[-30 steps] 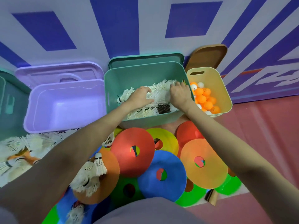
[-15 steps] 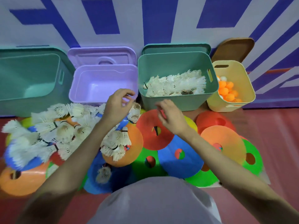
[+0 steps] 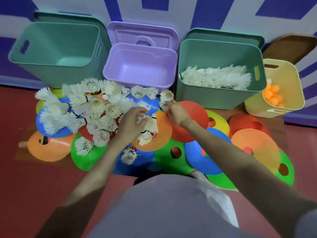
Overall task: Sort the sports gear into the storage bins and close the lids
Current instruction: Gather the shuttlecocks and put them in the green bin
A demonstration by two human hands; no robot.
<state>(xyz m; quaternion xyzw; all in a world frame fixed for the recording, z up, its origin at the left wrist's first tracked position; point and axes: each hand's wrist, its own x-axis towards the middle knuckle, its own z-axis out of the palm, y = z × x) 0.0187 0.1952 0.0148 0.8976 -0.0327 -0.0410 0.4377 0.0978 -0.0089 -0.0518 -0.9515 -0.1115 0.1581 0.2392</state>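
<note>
A red floor [image 3: 25, 186] runs up to a wall painted in blue and white blocks [image 3: 188, 12], and four open bins stand in a row against it. The large green bin on the left [image 3: 56, 54] has nothing visible inside, and its lid leans behind it. Beside it sits the purple bin [image 3: 140, 66], likewise bare inside, with the purple lid [image 3: 142, 34] propped upright at its back. Next comes the second green bin [image 3: 219, 93], whose bottom holds a layer of white shuttlecocks [image 3: 216, 77]. At the far right, the small yellow bin [image 3: 281, 83] contains orange balls [image 3: 272, 96], with a brown lid [image 3: 289, 47] tilted behind it. In front of the bins, flat coloured cone discs [image 3: 255, 145] in orange, red, blue, green and yellow overlap on the floor. A loose heap of shuttlecocks [image 3: 89, 109] lies over the discs on the left, just before the purple bin. The left hand [image 3: 132, 124] hovers above this heap, its grip half curled and released, fingertips touching a small cluster of shuttlecocks on an orange disc [image 3: 154, 134]. The right hand [image 3: 178, 112] reaches to the heap's right edge, its fingertips pinching the feathers of one shuttlecock [image 3: 165, 98].
</note>
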